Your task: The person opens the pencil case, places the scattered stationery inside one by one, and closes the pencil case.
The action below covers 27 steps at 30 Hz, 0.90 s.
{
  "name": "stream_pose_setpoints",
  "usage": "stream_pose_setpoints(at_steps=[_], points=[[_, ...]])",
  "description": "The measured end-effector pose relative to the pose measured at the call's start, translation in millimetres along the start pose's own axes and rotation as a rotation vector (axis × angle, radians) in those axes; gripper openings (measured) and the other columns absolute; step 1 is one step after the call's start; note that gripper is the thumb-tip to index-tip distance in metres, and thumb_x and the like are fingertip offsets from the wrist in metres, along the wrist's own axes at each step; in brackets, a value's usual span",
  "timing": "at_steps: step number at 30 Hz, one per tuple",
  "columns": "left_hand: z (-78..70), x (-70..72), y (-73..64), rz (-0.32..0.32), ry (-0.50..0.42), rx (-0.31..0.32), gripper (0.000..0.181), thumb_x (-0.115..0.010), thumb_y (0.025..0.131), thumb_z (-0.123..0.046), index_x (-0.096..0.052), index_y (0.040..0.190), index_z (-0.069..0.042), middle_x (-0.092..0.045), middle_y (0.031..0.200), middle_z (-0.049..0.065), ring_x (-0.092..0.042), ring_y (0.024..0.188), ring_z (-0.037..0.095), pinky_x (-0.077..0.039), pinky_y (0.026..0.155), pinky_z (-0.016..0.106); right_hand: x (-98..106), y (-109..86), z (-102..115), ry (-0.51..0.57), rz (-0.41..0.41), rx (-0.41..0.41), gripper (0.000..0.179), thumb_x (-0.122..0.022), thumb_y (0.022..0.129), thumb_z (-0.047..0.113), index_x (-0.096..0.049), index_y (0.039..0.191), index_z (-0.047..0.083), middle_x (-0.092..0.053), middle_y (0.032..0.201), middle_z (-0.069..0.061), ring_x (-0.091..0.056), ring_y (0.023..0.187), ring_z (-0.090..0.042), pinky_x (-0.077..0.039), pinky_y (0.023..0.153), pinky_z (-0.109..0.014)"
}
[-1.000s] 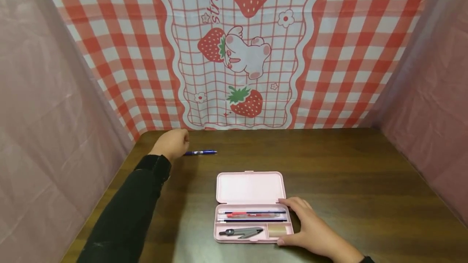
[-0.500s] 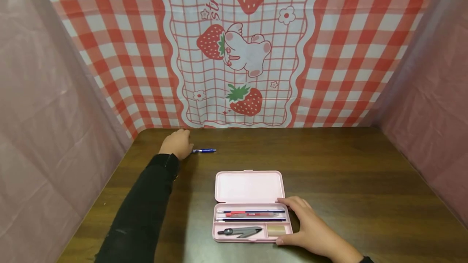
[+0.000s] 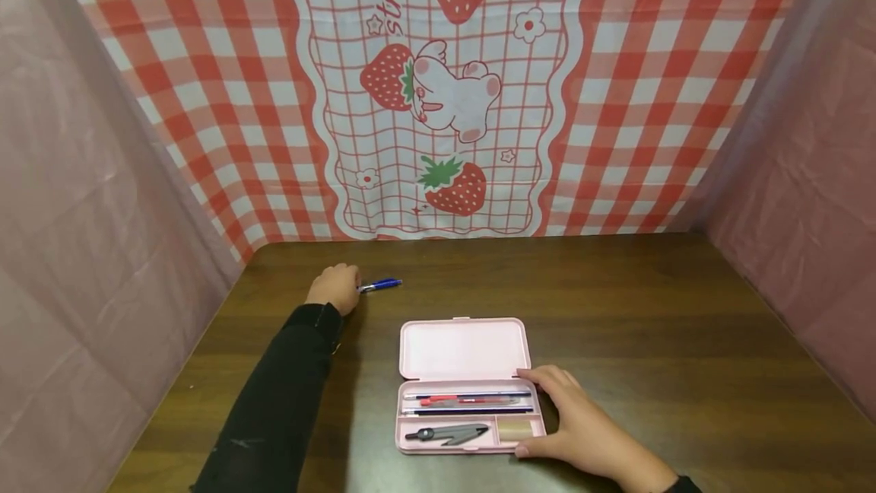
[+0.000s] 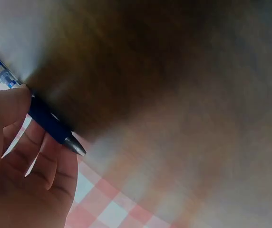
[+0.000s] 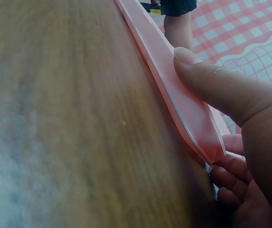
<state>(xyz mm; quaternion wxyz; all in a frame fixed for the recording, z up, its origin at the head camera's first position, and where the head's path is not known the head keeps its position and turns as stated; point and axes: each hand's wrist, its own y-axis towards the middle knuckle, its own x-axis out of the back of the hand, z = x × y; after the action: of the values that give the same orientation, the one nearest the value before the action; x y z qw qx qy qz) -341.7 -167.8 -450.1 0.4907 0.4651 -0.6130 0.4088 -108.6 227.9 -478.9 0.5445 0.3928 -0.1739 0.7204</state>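
Observation:
At the back left of the table, my left hand (image 3: 335, 287) pinches a blue click pen (image 3: 383, 284). In the left wrist view the thumb presses on the barrel of the pen (image 4: 49, 122) with the other fingers behind it, and its metal tip sticks out past them. My right hand (image 3: 578, 428) holds the right end of an open pink pencil case (image 3: 461, 348), thumb at the front corner, fingers near the hinge. Close up, the thumb lies on the side wall of the case (image 5: 174, 80). Its upper compartment holds dark pencils (image 3: 472, 411) and a red pen (image 3: 438, 401).
In the lower compartments lie a grey drawing compass (image 3: 448, 434) and a tan block (image 3: 515, 430). Brown wooden table (image 3: 650, 326) surrounds the case. A red checked strawberry cloth (image 3: 445, 97) hangs behind, with pink curtains (image 3: 103, 173) at both sides.
My left hand has come slightly toward me and to the right, and now pinches the pen, which has tilted a little. My right hand stays on the pencil case.

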Motion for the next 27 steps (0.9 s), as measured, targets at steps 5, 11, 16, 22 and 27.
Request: stream_pose_setpoints(at_steps=[5, 11, 16, 22, 27], points=[[1.7, 0.6, 0.6, 0.010, 0.014, -0.003, 0.005, -0.064, 0.095, -0.005, -0.065, 0.100, -0.006, -0.058, 0.097, 0.010, -0.055, 0.092, 0.031, -0.048, 0.080, 0.048, 0, 0.1, 0, 0.002, 0.002, 0.002, 0.097, -0.085, 0.069, 0.067, -0.054, 0.144, 0.013, -0.053, 0.132, 0.010, -0.045, 0.128, -0.019, -0.043, 0.103, -0.055], [-2.9, 1.6, -0.8, 0.001, 0.070, -0.016, 0.004, -0.063, 0.096, -0.004, -0.065, 0.099, -0.007, -0.060, 0.097, 0.011, -0.059, 0.096, 0.034, -0.050, 0.082, 0.050, 0, 0.1, 0, 0.007, 0.005, -0.002, 0.097, -0.086, 0.069, 0.066, -0.054, 0.144, 0.013, -0.053, 0.132, 0.009, -0.045, 0.128, -0.020, -0.043, 0.103, -0.056], [-6.6, 4.8, -2.2, 0.021, 0.139, -0.014, 0.023, -0.062, 0.099, -0.009, -0.065, 0.121, -0.002, -0.066, 0.117, 0.020, -0.061, 0.111, 0.042, -0.048, 0.095, 0.057, 0, 0.2, 1, 0.016, 0.018, 0.005, 0.097, -0.086, 0.070, 0.065, -0.053, 0.145, 0.013, -0.053, 0.133, 0.008, -0.045, 0.128, -0.020, -0.043, 0.103, -0.057], [-7.5, 8.4, -4.2, 0.033, 0.143, -0.012, 0.036, -0.059, 0.100, -0.010, -0.059, 0.134, 0.002, -0.064, 0.128, 0.024, -0.062, 0.116, 0.043, -0.048, 0.097, 0.057, 1, -0.6, 2, 0.013, 0.020, 0.011, 0.097, -0.086, 0.071, 0.065, -0.052, 0.145, 0.012, -0.053, 0.133, 0.008, -0.045, 0.127, -0.020, -0.043, 0.102, -0.056], [-6.1, 10.3, -7.2, 0.030, 0.119, -0.011, 0.040, -0.059, 0.100, -0.010, -0.057, 0.137, 0.003, -0.062, 0.130, 0.024, -0.061, 0.116, 0.042, -0.049, 0.096, 0.057, 2, -1.6, 1, 0.020, 0.025, 0.006, 0.097, -0.086, 0.071, 0.065, -0.052, 0.145, 0.012, -0.052, 0.133, 0.008, -0.044, 0.127, -0.021, -0.043, 0.102, -0.057]])
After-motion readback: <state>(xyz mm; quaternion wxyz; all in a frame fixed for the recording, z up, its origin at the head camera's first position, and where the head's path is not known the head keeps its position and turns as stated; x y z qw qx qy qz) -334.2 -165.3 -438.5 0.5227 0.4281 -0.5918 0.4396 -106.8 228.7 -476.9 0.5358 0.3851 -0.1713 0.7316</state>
